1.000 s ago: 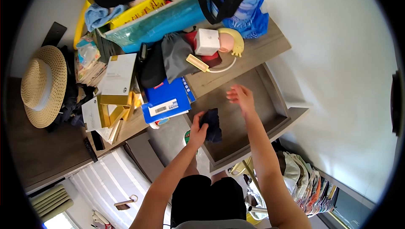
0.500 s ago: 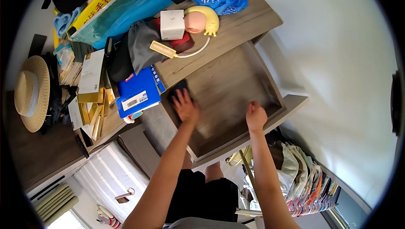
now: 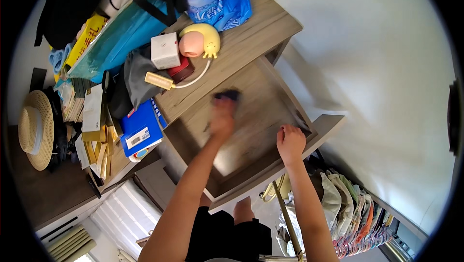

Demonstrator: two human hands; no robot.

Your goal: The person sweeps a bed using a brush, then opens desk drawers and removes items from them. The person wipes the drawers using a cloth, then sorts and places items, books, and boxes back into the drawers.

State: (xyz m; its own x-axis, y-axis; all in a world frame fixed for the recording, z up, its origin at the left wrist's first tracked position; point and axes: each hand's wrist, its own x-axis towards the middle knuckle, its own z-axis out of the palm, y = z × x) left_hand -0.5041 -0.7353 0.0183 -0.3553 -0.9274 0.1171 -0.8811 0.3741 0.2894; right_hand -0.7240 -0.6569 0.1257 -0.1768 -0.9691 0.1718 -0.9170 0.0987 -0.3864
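Note:
An open wooden drawer (image 3: 309,117) is pulled out below me. My left hand (image 3: 222,116) is inside it, blurred, pressing a small dark cloth (image 3: 227,95) against the drawer bottom near the back. My right hand (image 3: 290,142) grips the drawer's front right edge with curled fingers. The rest of the drawer bottom is bare wood.
The desk top (image 3: 251,40) holds a pink and yellow toy (image 3: 200,42), a white box (image 3: 165,50), a yellow cabled device (image 3: 159,81), a blue box (image 3: 140,129) and bags. A straw hat (image 3: 35,129) lies left. Clothes (image 3: 348,209) hang at lower right.
My left hand has carried the dark cloth from the drawer's front left to its back. My right hand came down from mid-air to the drawer's front edge and stays there.

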